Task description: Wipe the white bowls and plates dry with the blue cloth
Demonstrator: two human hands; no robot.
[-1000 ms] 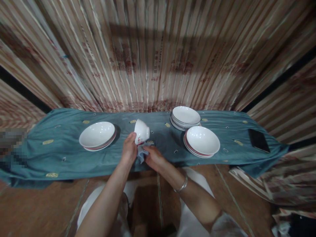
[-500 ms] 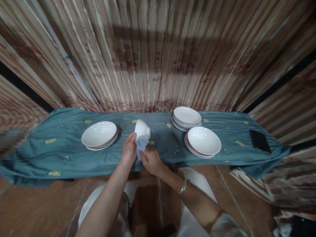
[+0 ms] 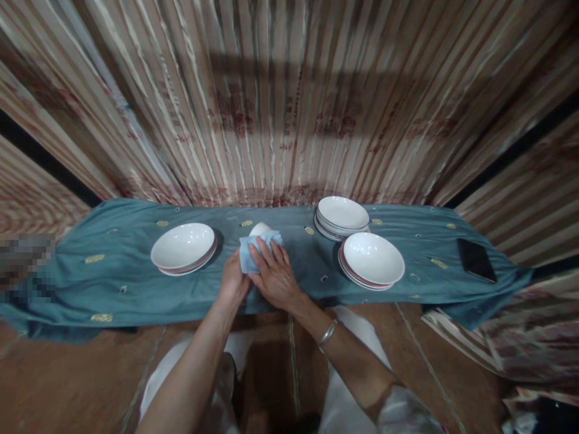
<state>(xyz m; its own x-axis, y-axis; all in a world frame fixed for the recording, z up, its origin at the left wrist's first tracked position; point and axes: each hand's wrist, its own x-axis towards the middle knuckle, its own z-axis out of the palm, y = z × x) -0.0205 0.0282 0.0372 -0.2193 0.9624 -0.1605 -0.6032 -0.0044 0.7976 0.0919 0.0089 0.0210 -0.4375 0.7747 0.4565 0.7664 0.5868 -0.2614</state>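
Observation:
A small white bowl (image 3: 259,228) is held over the near middle of the covered table, mostly hidden behind a light blue cloth (image 3: 249,258). My left hand (image 3: 234,276) grips the bowl from the left, its fingertips partly covered. Across the bowl's side lies my right hand (image 3: 275,274), its fingers pressing the cloth against it. To the left stands a short stack of white dishes (image 3: 183,247), a wide bowl on top. On the right are a stack of white bowls (image 3: 374,259) and, behind it, a stack of plates (image 3: 342,212).
A dark blue-green tablecloth (image 3: 136,289) with yellow motifs covers the long, narrow table. Towards its right end lies a flat black object (image 3: 476,259), perhaps a tablet. Behind the table hangs a striped curtain (image 3: 280,108). Tiled floor (image 3: 266,374) shows below.
My right hand has moved up with the cloth and now spreads it over the bowl, covering most of it. The bowl has turned in my left hand. The stacks stay put.

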